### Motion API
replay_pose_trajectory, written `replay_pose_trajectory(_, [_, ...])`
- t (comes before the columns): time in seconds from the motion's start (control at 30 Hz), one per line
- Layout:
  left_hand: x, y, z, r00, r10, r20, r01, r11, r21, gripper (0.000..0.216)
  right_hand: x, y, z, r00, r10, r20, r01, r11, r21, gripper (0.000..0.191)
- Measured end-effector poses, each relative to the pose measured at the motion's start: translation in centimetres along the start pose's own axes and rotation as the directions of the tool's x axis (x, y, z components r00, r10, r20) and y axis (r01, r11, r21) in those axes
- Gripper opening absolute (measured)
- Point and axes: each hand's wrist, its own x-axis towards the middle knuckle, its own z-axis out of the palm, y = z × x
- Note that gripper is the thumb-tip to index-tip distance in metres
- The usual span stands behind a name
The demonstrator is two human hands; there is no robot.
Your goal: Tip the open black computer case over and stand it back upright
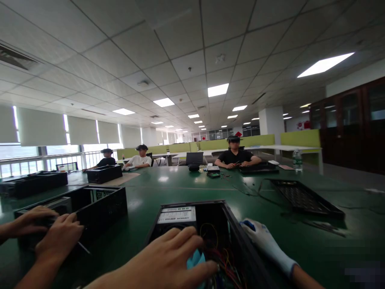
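An open black computer case lies on the green table right in front of me. A power supply with a white label sits at its far end, and coloured wires fill the inside. My left hand is bare and reaches over the case, its fingers and thumb closed on a light blue thing that I cannot name. My right hand wears a white glove and lies stretched along the case's right wall, holding nothing.
A co-worker's two bare hands rest on another black case at the left. A black perforated side panel lies to the right. Three people sit across the table with more cases, small parts and a water bottle.
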Motion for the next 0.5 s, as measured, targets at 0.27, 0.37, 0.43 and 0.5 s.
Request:
replay_pose_trajectory(0.27, [4.2, -3.9, 5.4, 0.903, 0.172, 0.395, -0.124, 0.982, -0.144, 0.086, -4.0, -0.6, -1.6, 0.997, -0.050, -0.059, 0.047, 0.998, -0.049, 0.048])
replay_pose_trajectory(0.37, [4.1, -4.0, 6.8, 0.916, 0.178, 0.360, -0.143, 0.982, -0.122, 0.092, -4.5, -1.0, -1.9, 0.996, -0.059, -0.072, 0.056, 0.997, -0.047, 0.048])
replay_pose_trajectory(0.43, [3.7, -3.9, 7.0, 0.931, 0.176, 0.318, -0.154, 0.984, -0.092, 0.089, -4.5, -1.2, -2.1, 0.993, -0.073, -0.088, 0.072, 0.997, -0.023, 0.047])
replay_pose_trajectory(0.5, [3.2, -3.5, 6.6, 0.949, 0.173, 0.264, -0.166, 0.985, -0.051, 0.077, -4.5, -1.2, -2.2, 0.992, -0.101, -0.080, 0.104, 0.994, 0.033, 0.045])
